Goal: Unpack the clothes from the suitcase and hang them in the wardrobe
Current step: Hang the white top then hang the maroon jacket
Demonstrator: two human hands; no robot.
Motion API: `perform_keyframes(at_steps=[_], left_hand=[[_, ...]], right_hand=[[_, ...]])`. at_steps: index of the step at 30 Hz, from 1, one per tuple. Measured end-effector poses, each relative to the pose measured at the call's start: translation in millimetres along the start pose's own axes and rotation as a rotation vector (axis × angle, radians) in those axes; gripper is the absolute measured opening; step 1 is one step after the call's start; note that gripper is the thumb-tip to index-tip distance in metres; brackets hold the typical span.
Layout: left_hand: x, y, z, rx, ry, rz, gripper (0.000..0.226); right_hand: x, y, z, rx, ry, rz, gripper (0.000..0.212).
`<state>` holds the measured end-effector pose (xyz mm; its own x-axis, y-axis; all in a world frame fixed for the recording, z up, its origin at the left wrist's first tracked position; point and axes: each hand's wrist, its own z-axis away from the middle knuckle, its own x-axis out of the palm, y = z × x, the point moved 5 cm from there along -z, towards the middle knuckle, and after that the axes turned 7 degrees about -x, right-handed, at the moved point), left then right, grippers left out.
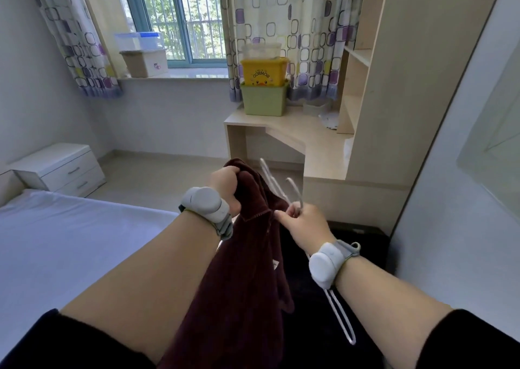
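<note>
Hands raised in front of the person, both bare forearms reaching forward from dark sleeves, each wrist carrying a grey strapped device. Left hand (225,184) is closed in a fist around the top edge of a dark maroon garment (242,270), which hangs down from that grip between the two forearms to the bottom of the view. Right hand (305,223) is closed around a pale hanger (281,185); the hook and one thin arm rise above the fingers just beside the garment's upper edge, and another thin loop of the hanger shows below the right wrist. Whether the hanger is already inside the garment cannot be told. A small pale tag shows on the cloth near the right wrist.

Beneath the hands lies a dark shape on the floor; whether it is the suitcase cannot be told. A bed (70,242) with a white sheet occupies the lower left, with a white bedside cabinet (60,168) beyond it. A pale wooden desk (295,132) stands under the window (180,19) and holds a yellow box (264,71) stacked on a green box (264,99). Patterned curtains (292,30) hang on both sides of the window. A tall pale wooden shelf unit (394,87) rises at the right, beside a white panel (464,199).
</note>
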<state>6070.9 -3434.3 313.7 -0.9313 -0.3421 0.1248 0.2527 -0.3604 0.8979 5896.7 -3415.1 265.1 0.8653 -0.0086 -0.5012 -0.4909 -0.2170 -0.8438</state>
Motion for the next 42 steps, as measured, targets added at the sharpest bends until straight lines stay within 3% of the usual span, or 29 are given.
perform_keyframes(at_steps=[4, 8, 10, 17, 24, 29, 33, 37, 39, 42], left_hand=[[0.8, 0.1, -1.7, 0.008, 0.007, 0.021, 0.010], [-4.6, 0.4, -5.5, 0.065, 0.074, 0.037, 0.016], [-5.6, 0.2, -3.2, 0.101, 0.099, 0.044, 0.011], [-8.6, -3.0, -3.6, 0.069, 0.000, 0.123, 0.015], [-17.2, -2.6, -11.1, 0.088, 0.018, 0.162, 0.025], [-38.1, 19.0, -24.8, 0.150, 0.089, 0.242, 0.028], [-46.0, 30.5, -28.6, 0.143, 0.039, 0.203, 0.033], [-46.7, 25.1, -29.5, 0.127, -0.009, 0.093, 0.022], [-53.7, 16.2, -34.4, 0.103, 0.023, 0.037, 0.025], [-60.8, 2.7, -40.5, 0.079, 0.069, -0.060, 0.030]], right_hand=[[24.5, 8.5, 4.9, 0.051, -0.093, -0.028, 0.038], [34.1, 15.7, -1.3, 0.075, -0.104, -0.025, 0.020], [35.4, 18.6, -4.3, 0.098, -0.115, -0.040, 0.022], [45.4, 28.0, -15.8, 0.153, -0.158, -0.227, 0.016], [51.5, 43.4, -19.5, 0.353, -0.209, -0.385, 0.018], [60.0, 81.9, 3.5, 0.591, -0.337, -0.258, 0.024], [52.3, 75.7, 1.9, 0.475, -0.341, -0.133, 0.023], [27.2, 43.5, -21.3, 0.236, -0.163, 0.065, 0.020], [15.6, 26.7, -26.3, 0.163, -0.077, 0.055, 0.025], [4.0, 6.6, -30.1, 0.087, -0.030, -0.003, 0.014]])
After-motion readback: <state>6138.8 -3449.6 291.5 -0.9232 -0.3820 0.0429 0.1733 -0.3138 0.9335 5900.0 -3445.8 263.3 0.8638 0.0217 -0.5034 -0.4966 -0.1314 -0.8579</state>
